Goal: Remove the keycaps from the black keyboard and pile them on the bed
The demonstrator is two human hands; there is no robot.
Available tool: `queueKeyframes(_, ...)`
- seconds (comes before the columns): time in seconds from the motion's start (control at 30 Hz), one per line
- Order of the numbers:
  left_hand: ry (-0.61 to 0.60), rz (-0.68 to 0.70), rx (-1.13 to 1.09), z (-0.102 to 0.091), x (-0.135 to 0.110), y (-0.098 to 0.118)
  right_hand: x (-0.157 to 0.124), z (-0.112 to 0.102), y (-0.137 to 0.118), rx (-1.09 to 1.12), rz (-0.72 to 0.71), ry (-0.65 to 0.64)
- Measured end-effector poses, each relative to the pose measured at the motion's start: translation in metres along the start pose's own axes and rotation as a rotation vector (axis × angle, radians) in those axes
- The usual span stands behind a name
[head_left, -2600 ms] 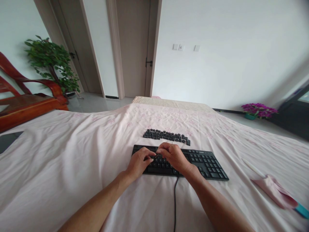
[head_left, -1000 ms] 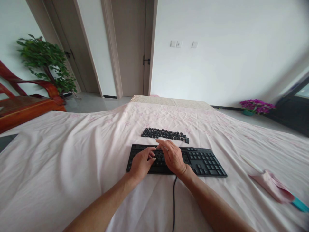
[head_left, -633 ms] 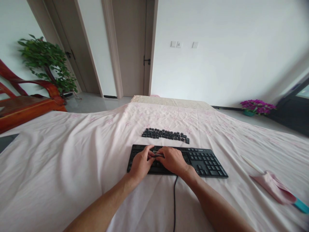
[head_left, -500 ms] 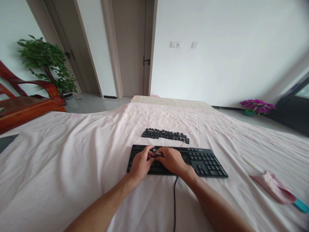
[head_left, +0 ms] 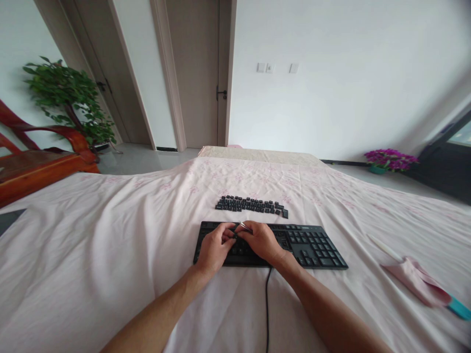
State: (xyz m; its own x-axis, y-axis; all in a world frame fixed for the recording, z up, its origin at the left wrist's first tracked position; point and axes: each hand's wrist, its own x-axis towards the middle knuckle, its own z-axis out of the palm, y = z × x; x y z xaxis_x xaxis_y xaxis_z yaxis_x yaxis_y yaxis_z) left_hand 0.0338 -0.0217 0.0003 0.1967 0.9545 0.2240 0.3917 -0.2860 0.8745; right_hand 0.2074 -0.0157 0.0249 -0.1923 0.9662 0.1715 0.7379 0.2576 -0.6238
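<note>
A black keyboard (head_left: 311, 245) lies on the cloth before me, with dark gaps in its key area where keycaps are off. Between the fingers of my right hand (head_left: 262, 240) are metal tweezers (head_left: 243, 225), their shiny end pointing up and left over the keyboard's back edge. My left hand (head_left: 214, 247) is over the left part of the keyboard, thumb and fingers pinched close to the right fingertips. Whatever the left fingers grip is too small to make out. Loose black keycaps (head_left: 250, 205) lie in uneven rows just behind the keyboard.
A pink flowered cloth (head_left: 110, 255) covers the table. Toward me runs the keyboard's cable (head_left: 267, 304). On the right lies a pink cloth piece (head_left: 417, 282) around a white and teal stick. A dark flat object (head_left: 11, 219) is at the left edge, near a wooden chair (head_left: 47, 162).
The tweezers have turned in my right hand, their shiny end now more upright. My right fingers have shifted slightly; the left hand stays by them over the keyboard.
</note>
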Motion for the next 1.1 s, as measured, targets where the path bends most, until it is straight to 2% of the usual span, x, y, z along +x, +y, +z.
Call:
queueKeyframes(0.33,0.042,-0.038,-0.169,-0.003,0.001,-0.008,-0.003,0.003,-0.001,0.025,-0.012,0.04)
queueKeyframes(0.53,0.026,-0.052,-0.23,-0.003,0.002,-0.01,-0.005,0.001,-0.007,-0.007,-0.162,0.022)
queueKeyframes(0.67,0.024,-0.055,-0.301,-0.005,0.002,-0.008,-0.005,0.002,-0.007,-0.015,-0.175,0.037)
queueKeyframes(0.9,0.052,-0.051,-0.447,-0.008,0.0,-0.008,-0.008,0.009,-0.003,0.007,-0.244,0.192)
queueKeyframes(1.1,0.067,-0.052,-0.531,-0.01,-0.001,-0.008,-0.011,0.011,-0.006,0.065,-0.337,0.255)
